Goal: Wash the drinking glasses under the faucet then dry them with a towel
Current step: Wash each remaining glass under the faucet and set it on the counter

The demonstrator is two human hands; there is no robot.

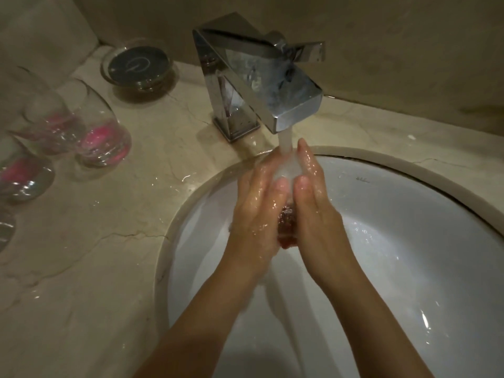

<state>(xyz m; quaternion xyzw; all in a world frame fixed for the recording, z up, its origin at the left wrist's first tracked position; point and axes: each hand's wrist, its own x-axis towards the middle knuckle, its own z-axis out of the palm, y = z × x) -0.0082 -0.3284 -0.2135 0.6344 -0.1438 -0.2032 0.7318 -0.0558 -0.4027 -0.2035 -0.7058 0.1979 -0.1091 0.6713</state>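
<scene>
Your two hands are together under the faucet (pixel 261 77), and the water (pixel 285 140) runs down right between them. Your left hand (pixel 256 211) and your right hand (pixel 313 203) press flat on a drinking glass (pixel 286 214) from both sides, with the fingers straight and pointing up at the stream. You can hardly see the glass — just a clear shape near the fingertips and a reddish bottom peeking out between your palms. Both hands are wet and shiny, and they hang over the white sink (pixel 409 241). This looks like the washing step, with the first glass getting its rinse. On the counter (pixel 95 255) to your left, more glasses (pixel 101 132) with pink bottoms stand close together, and they probably wait for their turn, though it is hard to tell if any are clean already. A small round glass dish (pixel 137 68) with a dark lid sits near the wall behind them. No towel shows anywhere, so drying comes later. Next, you should turn the glass so the water gets all around and inside it — hold it tight, because wet glass is slippery and the sink is hard. Then put it down gently on the counter, away from the others, so they do not bump.
</scene>
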